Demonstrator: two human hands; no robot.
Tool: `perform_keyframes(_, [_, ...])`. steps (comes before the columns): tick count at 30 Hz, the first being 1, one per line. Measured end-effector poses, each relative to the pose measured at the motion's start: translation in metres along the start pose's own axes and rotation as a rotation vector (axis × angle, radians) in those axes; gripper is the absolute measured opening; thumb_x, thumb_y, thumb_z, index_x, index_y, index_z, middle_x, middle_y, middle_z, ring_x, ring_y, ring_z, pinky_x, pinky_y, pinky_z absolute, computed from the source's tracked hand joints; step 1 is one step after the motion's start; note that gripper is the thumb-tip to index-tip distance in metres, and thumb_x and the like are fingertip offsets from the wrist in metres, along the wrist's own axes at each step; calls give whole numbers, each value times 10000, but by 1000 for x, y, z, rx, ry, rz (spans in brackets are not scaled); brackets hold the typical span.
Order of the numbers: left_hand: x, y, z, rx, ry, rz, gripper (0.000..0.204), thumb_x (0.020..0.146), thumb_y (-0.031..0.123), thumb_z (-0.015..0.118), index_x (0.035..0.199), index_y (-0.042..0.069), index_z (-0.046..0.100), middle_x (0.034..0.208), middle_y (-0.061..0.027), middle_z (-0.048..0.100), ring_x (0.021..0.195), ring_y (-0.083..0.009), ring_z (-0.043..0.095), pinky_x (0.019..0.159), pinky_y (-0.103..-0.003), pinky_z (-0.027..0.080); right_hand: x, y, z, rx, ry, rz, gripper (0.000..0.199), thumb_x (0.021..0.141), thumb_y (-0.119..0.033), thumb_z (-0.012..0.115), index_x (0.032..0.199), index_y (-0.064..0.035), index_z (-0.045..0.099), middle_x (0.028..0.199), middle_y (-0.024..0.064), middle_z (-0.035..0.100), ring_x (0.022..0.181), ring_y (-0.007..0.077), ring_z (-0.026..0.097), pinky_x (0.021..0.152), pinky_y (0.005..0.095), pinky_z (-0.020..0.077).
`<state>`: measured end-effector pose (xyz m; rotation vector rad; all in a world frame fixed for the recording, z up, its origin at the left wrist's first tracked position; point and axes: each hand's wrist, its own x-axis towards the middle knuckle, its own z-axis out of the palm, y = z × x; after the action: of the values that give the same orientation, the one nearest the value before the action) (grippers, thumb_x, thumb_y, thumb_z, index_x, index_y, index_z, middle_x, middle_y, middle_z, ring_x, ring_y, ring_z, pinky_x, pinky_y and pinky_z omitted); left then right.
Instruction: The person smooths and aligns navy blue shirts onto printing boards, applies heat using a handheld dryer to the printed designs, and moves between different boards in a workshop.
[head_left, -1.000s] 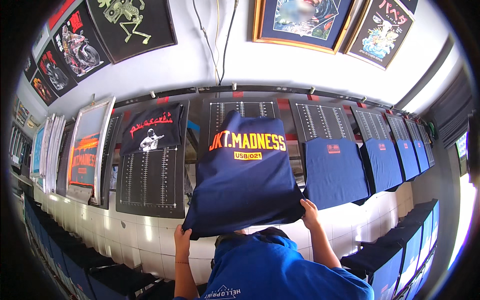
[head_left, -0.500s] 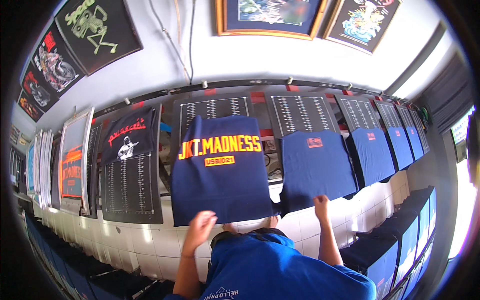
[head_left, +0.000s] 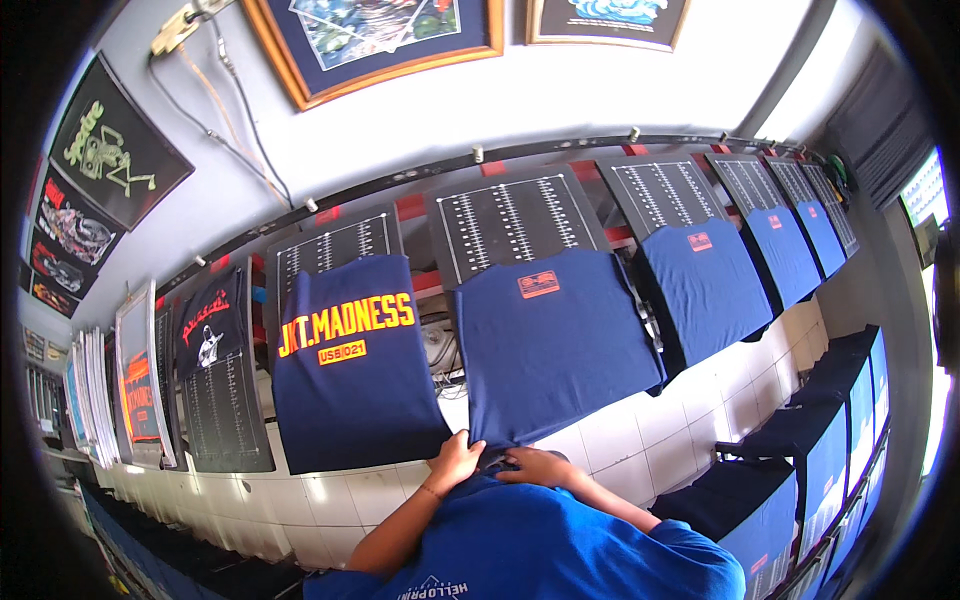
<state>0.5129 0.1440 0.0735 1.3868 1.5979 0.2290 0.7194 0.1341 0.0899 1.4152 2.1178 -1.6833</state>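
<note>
A navy T-shirt point(head_left: 560, 350) with a small red print lies stretched over a dark printing board point(head_left: 520, 215) in front of me. At its near left corner my left hand point(head_left: 458, 462) is closed on the hem. Beside it, my right hand point(head_left: 535, 467) has its fingers curled on the dark cloth of the same near edge. Part of that bunched cloth is hidden between and under the hands. To the left, another navy T-shirt point(head_left: 350, 405) with large yellow-orange lettering lies on its own board, untouched.
More navy shirts point(head_left: 705, 290) on boards run to the right along a black rail point(head_left: 430, 172). Framed screens point(head_left: 140, 370) lean at the far left beside a black shirt point(head_left: 212, 325). Behind me at right, a lower row of boards holds dark shirts point(head_left: 740, 500). Tiled floor point(head_left: 610, 445) shows between.
The view has turned and moved right, toward the red-printed shirt. Both hands, apart and away from the cloth before, have come together and taken hold at its near hem.
</note>
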Motion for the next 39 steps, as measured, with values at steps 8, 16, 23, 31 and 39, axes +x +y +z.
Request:
perform_keyframes(8, [40,157,-19,-423,-145,559,349,944,343,543,881,3,583,799,-50,615,760,-138,567,698,-290,449,-57,-35,-97,271,589,-55,352,843,-334,615,813,16,629,678,129,623,659,294,624,598,406,482])
perform_keyframes(16, [77,231,131,-935,-1051,-52,436,981,367,431,1230,26,536,1208,-100,580,1130,-201,541,1030,-372,380,-193,-95,-238,1331,930,-872,239,757,-161,512,835,46,602,834,162,648,765,240,644,728,348,531])
perform_keyframes(23, [30,227,13,-1526,-929,242,366,959,248,492,1238,15,535,1230,-100,585,1126,-210,555,1014,-404,412,-270,-96,-265,1152,1643,-824,370,911,-293,473,1013,29,624,881,159,651,793,244,669,709,372,560])
perform_keyframes(31, [-118,144,-234,-1364,255,836,649,815,283,674,1323,-11,398,1290,-184,511,1172,-336,524,990,-475,432,-245,-84,-268,1085,1192,-813,286,905,-225,563,1001,34,634,908,156,659,880,226,648,798,353,520])
perform_keyframes(39, [-59,35,-433,-998,797,588,256,874,225,635,1050,39,652,989,-24,637,897,-99,575,809,-240,443,32,-204,-265,1118,734,-498,459,905,-247,594,1239,60,523,1132,145,609,1004,197,591,808,319,479])
